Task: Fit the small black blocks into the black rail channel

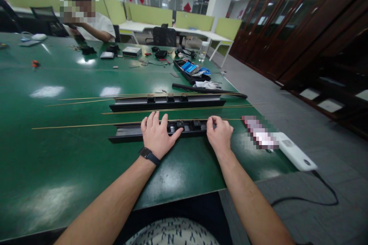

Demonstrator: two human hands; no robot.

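Observation:
My left hand [156, 132] rests with spread fingers on the near black channel-shaped rail [126, 134], its thumb beside small black blocks [195, 124] set in the channel. A long thin brass-coloured rod [74, 126] runs along the rail's far side and past both hands. My right hand [219, 132] is closed at the rail's right end, thumb and index finger pinched on the rod. The fingertips' exact contact is hidden. Beyond lies a second black rail [166, 104] with similar blocks, with more thin rods [184, 109] beside and across it.
A pixelated red-edged object [258, 132] and a white corded device [296, 151] lie at the table's right edge. Behind the rails are a long black strip [209, 90], gloves [208, 84] and a filled black tray [186, 71]. A person [99, 26] sits across the green table [71, 168].

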